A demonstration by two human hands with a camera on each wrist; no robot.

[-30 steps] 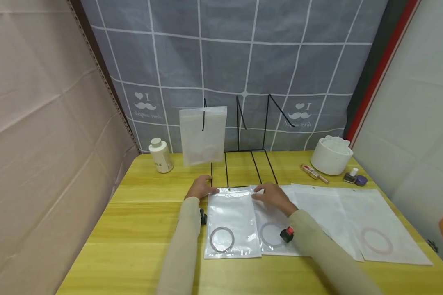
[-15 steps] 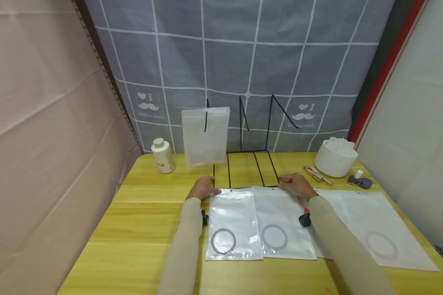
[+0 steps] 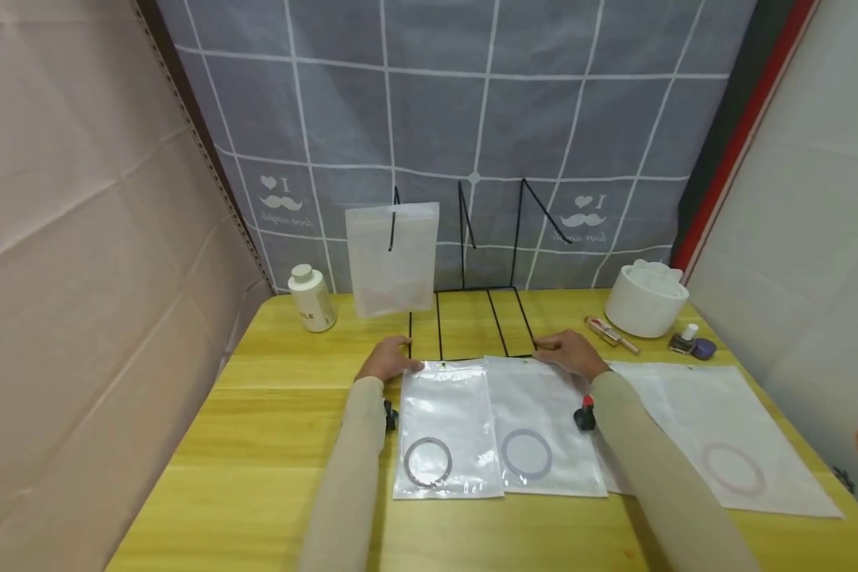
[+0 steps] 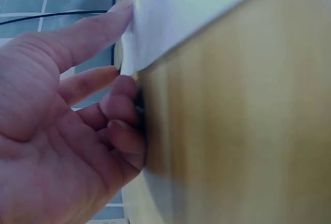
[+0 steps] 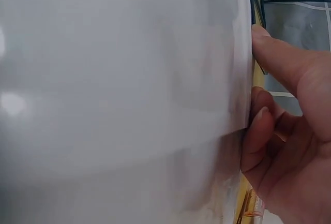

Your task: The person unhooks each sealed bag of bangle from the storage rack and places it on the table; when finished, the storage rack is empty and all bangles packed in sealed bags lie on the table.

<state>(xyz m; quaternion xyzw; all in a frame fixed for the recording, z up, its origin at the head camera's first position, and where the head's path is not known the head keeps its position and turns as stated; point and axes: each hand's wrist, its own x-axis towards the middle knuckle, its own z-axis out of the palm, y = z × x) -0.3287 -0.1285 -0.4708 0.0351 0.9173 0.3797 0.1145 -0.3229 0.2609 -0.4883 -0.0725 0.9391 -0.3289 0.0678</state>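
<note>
Clear-fronted zip bags lie in a row on the table. The leftmost zip bag (image 3: 449, 425) holds a dark ring (image 3: 427, 462). My left hand (image 3: 386, 359) pinches its top left corner, thumb above and fingers below the edge in the left wrist view. A second zip bag (image 3: 536, 397), with a lilac ring (image 3: 526, 454), slightly overlaps it. My right hand (image 3: 570, 353) is at the second bag's top right corner, fingertips beside the wire rack (image 3: 500, 330). In the right wrist view its thumb meets the bag's edge; I cannot tell whether it grips it.
A white zip bag (image 3: 393, 258) hangs on the rack's left hook. Another bag (image 3: 743, 437) with a pinkish ring lies at right, partly under my right sleeve. Behind stand a white bottle (image 3: 311, 300), lip gloss tubes (image 3: 610, 334), a white pot (image 3: 645, 306) and nail polish (image 3: 683, 340).
My right hand has moved right, from the leftmost bag's top right corner to the second bag's top right corner. The left hand has stayed at its corner. The view has shifted slightly.
</note>
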